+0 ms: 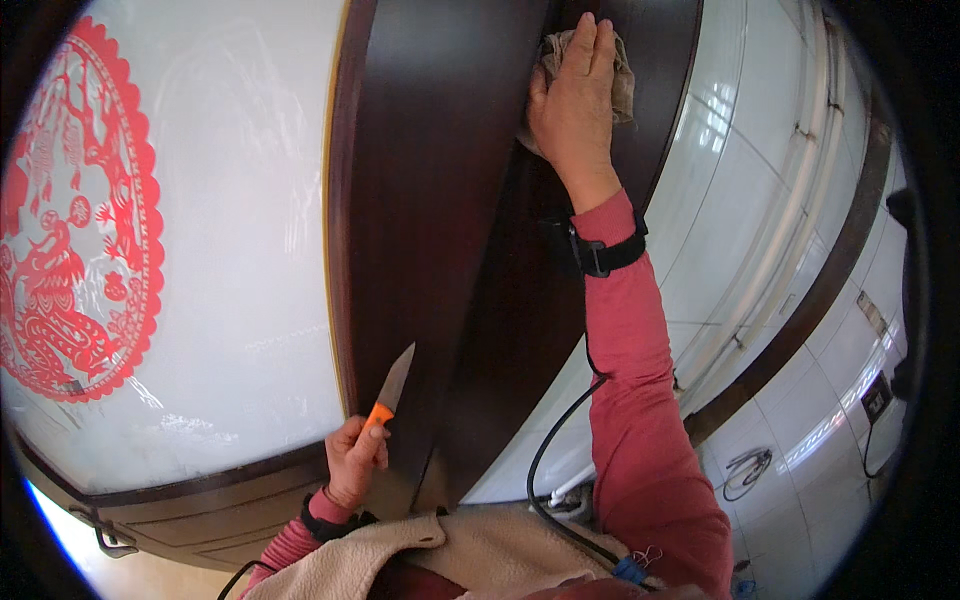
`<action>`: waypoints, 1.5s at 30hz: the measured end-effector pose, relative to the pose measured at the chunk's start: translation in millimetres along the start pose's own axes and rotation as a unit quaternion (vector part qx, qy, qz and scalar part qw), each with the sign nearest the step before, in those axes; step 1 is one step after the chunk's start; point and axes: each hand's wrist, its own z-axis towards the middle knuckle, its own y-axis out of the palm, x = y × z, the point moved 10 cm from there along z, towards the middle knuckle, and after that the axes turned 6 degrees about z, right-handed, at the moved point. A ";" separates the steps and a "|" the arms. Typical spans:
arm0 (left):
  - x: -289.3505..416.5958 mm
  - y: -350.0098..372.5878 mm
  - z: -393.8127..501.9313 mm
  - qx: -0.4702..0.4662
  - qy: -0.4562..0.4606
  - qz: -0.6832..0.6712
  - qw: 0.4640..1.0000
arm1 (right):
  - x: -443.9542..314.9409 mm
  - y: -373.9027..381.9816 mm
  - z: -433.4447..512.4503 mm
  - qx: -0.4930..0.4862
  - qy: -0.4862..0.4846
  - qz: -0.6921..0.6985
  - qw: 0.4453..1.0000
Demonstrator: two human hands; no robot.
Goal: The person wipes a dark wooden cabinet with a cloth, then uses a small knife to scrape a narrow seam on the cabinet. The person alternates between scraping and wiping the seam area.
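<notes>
My left hand (354,459), low at the left, grips the orange handle of a small knife (393,382). Its blade points up and away from me, in front of the dark wooden door frame (420,210). Far up in the view, my right hand (574,112) lies flat over a crumpled brown-grey cloth (624,86), pressing it against the dark wood. Part of the cloth is hidden beneath the palm and fingers.
A white panel (240,225) with a red paper-cut decoration (127,225) fills the left. A door handle (112,536) sits at lower left. White tiles (697,187), pipes (795,195), a wall socket (875,399) and a coiled cable (748,472) are at right. A black cable (541,442) hangs by my right arm.
</notes>
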 end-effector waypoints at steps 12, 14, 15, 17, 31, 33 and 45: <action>-2.0 -5.7 -10.7 0.020 -0.010 -0.020 1.000 | -40.4 -4.7 -125.5 -0.087 0.083 0.038 0.992; 0.1 -7.3 -15.2 0.028 -0.006 -0.015 0.999 | -45.4 -4.0 -155.2 -0.116 0.103 0.046 0.987; 1.2 -8.5 -17.7 0.030 -0.005 -0.014 0.999 | -51.7 -5.4 -170.4 -0.117 0.101 0.045 0.987; 5.0 -10.6 -21.8 0.034 0.003 -0.015 0.999 | -62.6 -4.4 -201.9 -0.128 0.102 0.047 0.985; 20.4 -19.5 -46.0 0.079 0.026 0.004 0.997 | -81.2 -36.0 -333.1 -0.179 0.318 0.361 0.859; 18.5 -23.6 -45.9 0.102 0.023 0.010 0.994 | -58.9 -46.3 -331.6 -0.063 0.487 0.571 0.658; 6.7 -13.0 -37.6 0.085 0.032 0.009 0.996 | -54.6 -70.0 -311.4 0.126 0.508 0.833 0.178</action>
